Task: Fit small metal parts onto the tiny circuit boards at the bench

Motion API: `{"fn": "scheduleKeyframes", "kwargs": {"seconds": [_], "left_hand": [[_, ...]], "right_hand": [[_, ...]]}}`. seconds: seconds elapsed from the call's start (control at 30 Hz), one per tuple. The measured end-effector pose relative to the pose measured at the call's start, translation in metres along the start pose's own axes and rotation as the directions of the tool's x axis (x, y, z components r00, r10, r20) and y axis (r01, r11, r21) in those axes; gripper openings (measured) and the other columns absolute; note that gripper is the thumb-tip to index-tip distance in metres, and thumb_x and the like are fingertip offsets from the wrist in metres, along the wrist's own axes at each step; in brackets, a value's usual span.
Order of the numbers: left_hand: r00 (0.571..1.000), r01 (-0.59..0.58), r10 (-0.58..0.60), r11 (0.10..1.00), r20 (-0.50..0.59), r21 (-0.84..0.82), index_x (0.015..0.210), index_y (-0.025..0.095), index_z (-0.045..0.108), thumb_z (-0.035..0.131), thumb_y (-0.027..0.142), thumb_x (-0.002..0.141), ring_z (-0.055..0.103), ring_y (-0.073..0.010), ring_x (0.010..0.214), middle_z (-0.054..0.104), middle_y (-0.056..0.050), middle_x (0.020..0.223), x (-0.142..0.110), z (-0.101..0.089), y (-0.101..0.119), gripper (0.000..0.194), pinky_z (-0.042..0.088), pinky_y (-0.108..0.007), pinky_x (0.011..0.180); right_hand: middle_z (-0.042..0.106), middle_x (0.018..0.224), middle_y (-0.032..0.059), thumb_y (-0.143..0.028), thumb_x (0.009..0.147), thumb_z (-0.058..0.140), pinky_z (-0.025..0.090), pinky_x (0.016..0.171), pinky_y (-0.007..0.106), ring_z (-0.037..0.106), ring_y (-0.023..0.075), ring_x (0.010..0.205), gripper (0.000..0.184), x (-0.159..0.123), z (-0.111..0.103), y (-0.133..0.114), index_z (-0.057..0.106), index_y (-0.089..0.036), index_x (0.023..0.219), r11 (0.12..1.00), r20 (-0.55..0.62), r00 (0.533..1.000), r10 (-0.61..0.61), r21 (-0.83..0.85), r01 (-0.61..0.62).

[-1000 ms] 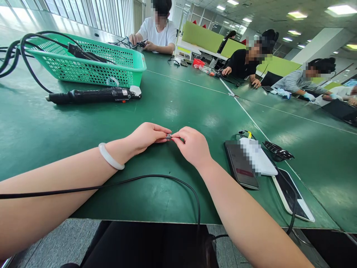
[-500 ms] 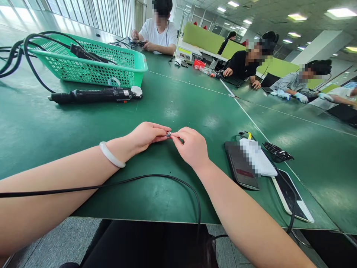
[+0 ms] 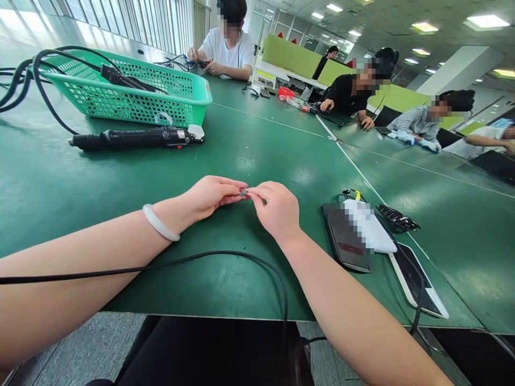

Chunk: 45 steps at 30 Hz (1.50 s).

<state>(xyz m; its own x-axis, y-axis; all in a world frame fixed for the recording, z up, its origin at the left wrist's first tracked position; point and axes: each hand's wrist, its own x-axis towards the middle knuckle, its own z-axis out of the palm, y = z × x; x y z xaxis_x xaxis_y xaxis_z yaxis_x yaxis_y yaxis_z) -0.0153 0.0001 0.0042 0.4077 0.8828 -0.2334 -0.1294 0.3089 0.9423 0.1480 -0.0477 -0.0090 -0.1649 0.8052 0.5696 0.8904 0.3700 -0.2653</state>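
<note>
My left hand (image 3: 211, 195) and my right hand (image 3: 274, 209) meet fingertip to fingertip over the green table (image 3: 120, 177). Between them they pinch a tiny dark metal part (image 3: 243, 192), too small to name. Both hands have their fingers curled closed around it. A white bangle (image 3: 160, 223) sits on my left wrist. A black cable (image 3: 225, 257) loops across the table just in front of my forearms.
A black electric screwdriver (image 3: 134, 138) lies beside a green mesh basket (image 3: 132, 91) with cables at the far left. Two phones (image 3: 348, 238) and a white box (image 3: 372, 225) lie at my right. Several other people work at the table's far side.
My hands hold the same pinch on the small part. The view has shifted slightly; people at the far right have moved their arms.
</note>
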Motion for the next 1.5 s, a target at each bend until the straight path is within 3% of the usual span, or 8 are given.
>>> {"fn": "scheduleKeyframes", "kwargs": {"seconds": [0.2,0.37,0.67,1.23,1.5], "left_hand": [[1.0,-0.02,0.02,0.996,0.01,0.084,0.089,0.008,0.071,0.072,0.014,0.066,0.067,-0.0126,0.077,0.072,-0.008,0.083,-0.002,0.004,0.002,0.024,0.051,-0.029,0.089],[1.0,-0.018,0.018,0.995,0.001,0.093,0.1,0.01,0.061,0.071,0.01,0.068,0.067,-0.0122,0.074,0.072,-0.006,0.078,-0.003,0.005,0.003,0.034,0.052,-0.029,0.084],[1.0,-0.017,0.015,0.992,0.018,0.124,0.1,0.011,0.058,0.072,0.01,0.067,0.068,-0.0142,0.077,0.072,-0.007,0.078,-0.004,0.005,0.002,0.036,0.052,-0.031,0.085],[1.0,-0.007,0.007,0.983,0.001,0.183,0.1,0.011,0.059,0.068,0.009,0.068,0.067,-0.0132,0.075,0.071,-0.007,0.081,-0.004,0.006,0.003,0.033,0.052,-0.031,0.084],[0.999,0.002,0.006,0.984,-0.046,0.178,0.105,0.012,0.059,0.058,0.016,0.081,0.068,-0.0138,0.077,0.069,-0.009,0.091,-0.005,0.01,0.006,0.025,0.054,-0.028,0.077]], "right_hand": [[0.069,0.094,0.0036,-0.027,0.089,0.053,0.045,0.072,0.028,0.059,0.0165,0.085,0.024,0.004,0.0,0.008,0.069,-0.023,0.105,0.996,0.095,0.995,0.038,0.072,-0.045],[0.069,0.095,0.0034,-0.027,0.088,0.054,0.046,0.075,0.028,0.06,0.0157,0.085,0.022,0.005,-0.001,0.012,0.071,-0.021,0.101,0.991,0.127,0.992,0.015,0.131,-0.032],[0.07,0.092,0.0017,-0.029,0.085,0.056,0.045,0.071,0.028,0.057,0.0132,0.073,0.019,0.006,-0.004,0.013,0.072,-0.023,0.093,0.974,0.23,0.972,0.056,0.203,-0.104],[0.067,0.083,0.0008,-0.029,0.085,0.056,0.04,0.064,0.026,0.054,0.0121,0.07,0.018,0.004,-0.005,0.01,0.072,-0.023,0.092,0.978,0.26,0.964,0.056,0.178,-0.105],[0.068,0.083,0.0009,-0.029,0.083,0.058,0.041,0.063,0.026,0.054,0.0121,0.068,0.017,0.006,-0.003,0.014,0.071,-0.022,0.091,0.976,0.186,0.98,0.076,0.187,-0.112]]}}
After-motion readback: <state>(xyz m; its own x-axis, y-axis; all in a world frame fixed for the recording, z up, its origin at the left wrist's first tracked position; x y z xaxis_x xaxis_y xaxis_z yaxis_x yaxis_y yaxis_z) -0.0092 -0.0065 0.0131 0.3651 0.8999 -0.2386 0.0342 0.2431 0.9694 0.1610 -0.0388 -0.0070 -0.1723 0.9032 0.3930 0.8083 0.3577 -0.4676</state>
